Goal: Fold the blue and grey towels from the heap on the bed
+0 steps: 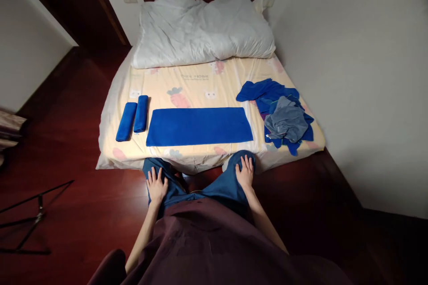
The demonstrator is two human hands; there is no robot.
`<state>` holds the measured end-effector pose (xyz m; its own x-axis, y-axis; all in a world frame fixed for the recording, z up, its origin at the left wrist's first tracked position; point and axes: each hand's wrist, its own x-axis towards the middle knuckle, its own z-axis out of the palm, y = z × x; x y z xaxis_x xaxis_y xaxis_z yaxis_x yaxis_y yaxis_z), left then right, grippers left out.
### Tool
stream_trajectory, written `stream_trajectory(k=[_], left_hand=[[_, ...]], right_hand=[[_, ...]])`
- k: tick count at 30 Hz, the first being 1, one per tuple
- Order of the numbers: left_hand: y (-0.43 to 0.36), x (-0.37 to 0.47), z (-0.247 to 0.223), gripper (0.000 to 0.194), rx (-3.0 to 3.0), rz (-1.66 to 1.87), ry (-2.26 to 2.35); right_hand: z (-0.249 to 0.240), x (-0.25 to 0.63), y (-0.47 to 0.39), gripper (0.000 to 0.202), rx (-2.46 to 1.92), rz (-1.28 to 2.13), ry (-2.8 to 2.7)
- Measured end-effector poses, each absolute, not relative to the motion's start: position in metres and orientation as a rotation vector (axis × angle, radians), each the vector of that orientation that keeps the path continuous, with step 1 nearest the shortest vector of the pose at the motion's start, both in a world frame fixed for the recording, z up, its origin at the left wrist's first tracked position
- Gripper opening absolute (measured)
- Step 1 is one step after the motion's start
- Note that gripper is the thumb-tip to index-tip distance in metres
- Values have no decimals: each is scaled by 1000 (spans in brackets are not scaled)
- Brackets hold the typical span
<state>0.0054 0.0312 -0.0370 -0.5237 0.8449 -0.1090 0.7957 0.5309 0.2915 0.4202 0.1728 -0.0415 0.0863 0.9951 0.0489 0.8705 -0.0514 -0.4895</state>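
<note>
Head view, looking down over the lap at the foot of a bed. Left hand rests palm down on the left thigh, right hand on the right knee; in both, the grip is slack, fingers spread, nothing held beyond contact with the blue trousers. Just past the knees a flat blue cloth lies as a smooth oblong, long edges running across the bed, untouched. Left of it, two compact blue bundles, side by side and slightly tilted: an outer bundle and an inner bundle; whether rolled or folded, cannot tell. Off to the right, a loose heap, mostly blue, a crumpled grey cloth on top; count unclear. Progress, as judged: two pieces neatly made up, one laid out flat but not yet bundled, the heap unsorted, so the larger share seems left. White quilt bunched at the far end; black stand on the floor, left.
</note>
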Motion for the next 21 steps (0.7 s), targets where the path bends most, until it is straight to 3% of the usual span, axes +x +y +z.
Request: stream_trajectory(k=[12,21], left_hand=[[35,8,-33,61,1357,309,2547],[35,8,-32,61,1366,314,2546]], right_hand=[[-38,381,173,59,-2083,530,-1697],[-34,275,178,67,-1516,1296,-1425]])
